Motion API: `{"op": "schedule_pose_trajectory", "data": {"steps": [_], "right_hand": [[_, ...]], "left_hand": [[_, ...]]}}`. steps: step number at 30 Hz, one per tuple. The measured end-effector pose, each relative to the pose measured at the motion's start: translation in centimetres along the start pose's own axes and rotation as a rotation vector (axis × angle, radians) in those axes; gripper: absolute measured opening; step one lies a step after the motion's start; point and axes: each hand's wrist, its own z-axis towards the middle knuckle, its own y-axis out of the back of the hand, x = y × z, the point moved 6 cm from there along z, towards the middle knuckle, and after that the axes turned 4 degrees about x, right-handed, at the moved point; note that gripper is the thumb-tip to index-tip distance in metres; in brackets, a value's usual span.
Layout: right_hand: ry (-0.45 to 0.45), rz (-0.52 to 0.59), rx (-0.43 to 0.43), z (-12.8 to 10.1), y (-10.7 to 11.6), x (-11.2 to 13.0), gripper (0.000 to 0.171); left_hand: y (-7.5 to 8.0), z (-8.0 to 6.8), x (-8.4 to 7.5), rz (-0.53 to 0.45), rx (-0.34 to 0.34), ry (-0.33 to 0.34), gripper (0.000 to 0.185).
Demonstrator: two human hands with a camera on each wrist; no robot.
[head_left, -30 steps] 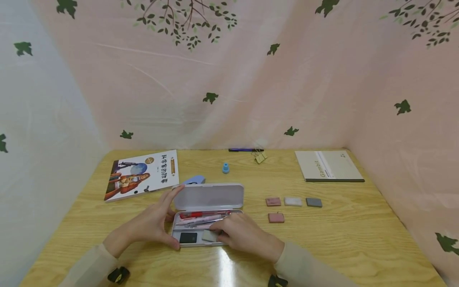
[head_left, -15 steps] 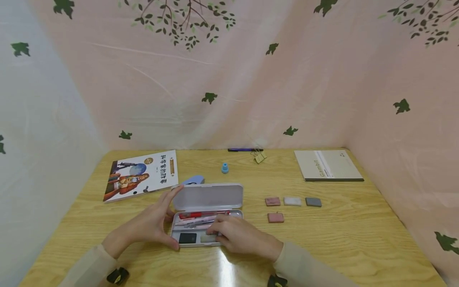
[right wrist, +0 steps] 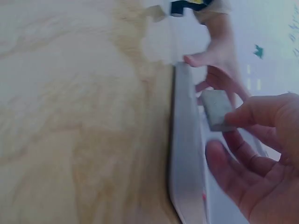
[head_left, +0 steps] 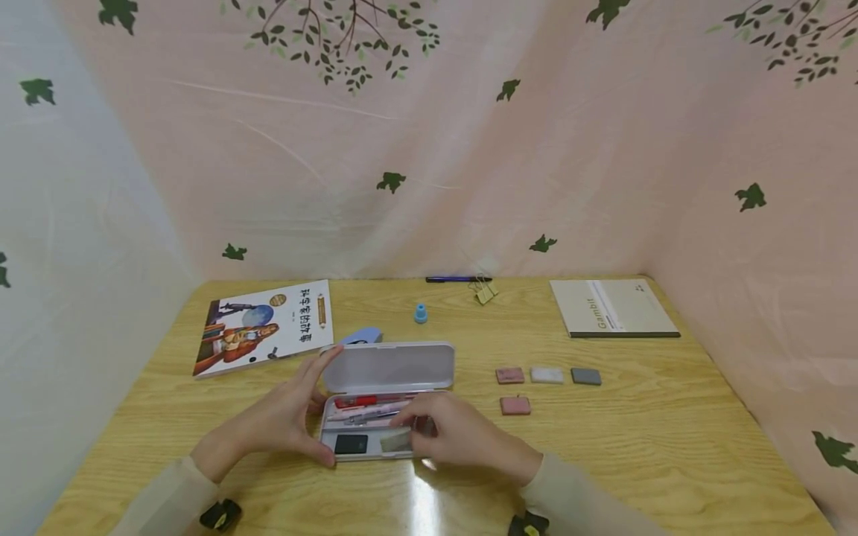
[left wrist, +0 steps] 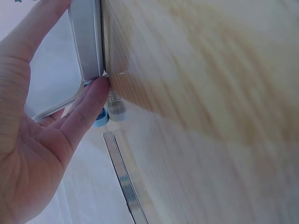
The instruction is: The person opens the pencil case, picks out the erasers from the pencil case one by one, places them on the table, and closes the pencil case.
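An open white pencil case (head_left: 391, 366) lies on the wooden table near me, its lid tipped back. Its tray holds red pens (head_left: 362, 402), a black eraser (head_left: 351, 444) and a grey eraser (head_left: 395, 443). My left hand (head_left: 288, 417) holds the case's left end, thumb on the front corner and fingers on the lid's edge (left wrist: 86, 42). My right hand (head_left: 462, 435) hovers over the tray's right part with loosely curled fingers. In the right wrist view one fingertip (right wrist: 238, 116) is at the edge of the grey eraser (right wrist: 215, 108), which lies in the tray.
To the right of the case lie two pink erasers (head_left: 510, 376) (head_left: 515, 406), a white one (head_left: 547, 375) and a dark grey one (head_left: 586, 377). An illustrated book (head_left: 264, 326) sits back left, a notebook (head_left: 613, 309) back right. A blue pen (head_left: 456, 280), binder clips (head_left: 485, 292) and a small blue cap (head_left: 420, 313) lie at the back.
My right hand set the grey eraser down in the tray beside the black one, then lifted and drew back to the right. The left hand stayed in place.
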Motion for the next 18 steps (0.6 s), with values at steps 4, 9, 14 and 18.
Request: {"op": "schedule_pose_trajectory", "data": {"steps": [4,9,14,18], "right_hand": [[-0.034,0.225,-0.005,-1.3,1.5,-0.6,0.02],[-0.066,0.358,-0.011,-3.6,3.7,-2.2,0.014],[-0.092,0.401,-0.044,-6.6,6.3,-4.5,0.014],[-0.167,0.435,-0.094,-9.4,8.2,-6.4,0.017]], "left_hand": [[0.0,0.0,0.0,0.004,-0.003,-0.001,0.143],[0.0,0.0,0.0,0.025,-0.007,0.002,0.144],[0.0,0.0,0.0,0.027,-0.002,0.012,0.144],[0.0,0.0,0.1,0.027,0.004,0.023,0.144]]}}
